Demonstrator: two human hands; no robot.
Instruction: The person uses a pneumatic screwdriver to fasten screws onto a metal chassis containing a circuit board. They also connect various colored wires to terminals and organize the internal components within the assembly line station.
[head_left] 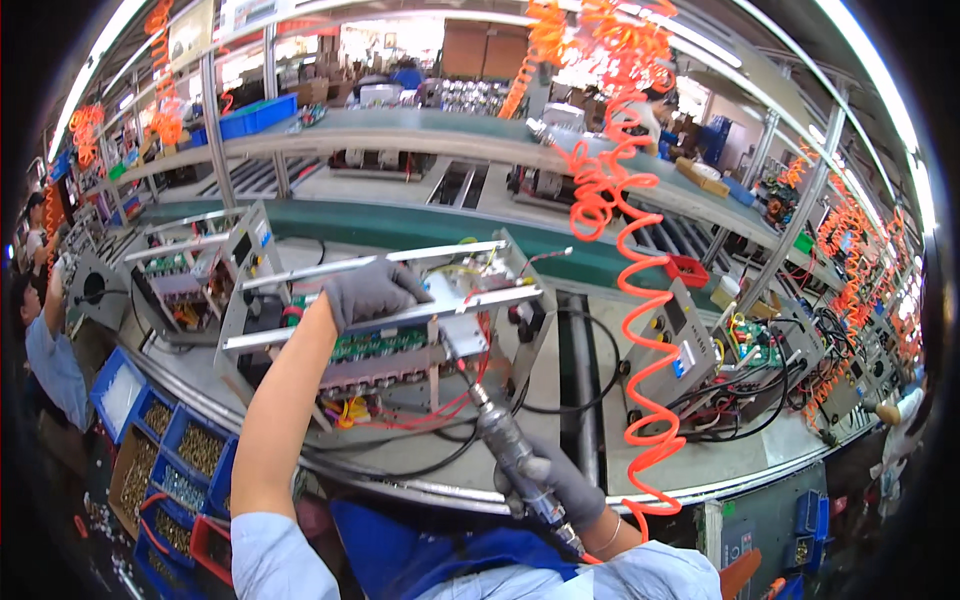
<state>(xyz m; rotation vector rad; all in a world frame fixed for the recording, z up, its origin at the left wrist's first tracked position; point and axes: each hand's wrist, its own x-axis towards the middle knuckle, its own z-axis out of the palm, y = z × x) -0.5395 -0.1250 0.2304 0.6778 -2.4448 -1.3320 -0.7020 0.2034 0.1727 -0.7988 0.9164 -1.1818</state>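
Counter (770, 458) carries the open chassis (400, 350), my reference for all positions below. From my remote station, the head view shows this chassis at its centre, with green circuit boards exposed. A similar unit (180, 280) stands left of the chassis; a second unit (690, 350) stands to its right, well apart. An orange coiled hose (645, 218) hangs right of the chassis, on the side of the second unit. Blue bins (223, 462) of small metal parts sit left of the chassis and nearer to my body. A pale near rail (480, 302) spans the top of the chassis. My power screwdriver (505, 440) slants up from the near side of the chassis, bit toward its interior; I cannot tell whether the tip makes contact.

Right hand (565, 475): gloved, grip closed around the screwdriver body, on the near side of the chassis. Left hand (375, 293): gloved, palm down over the near rail; I cannot tell whether its grip is clamped. Thin red wires (440, 422) trail at the chassis's near edge.
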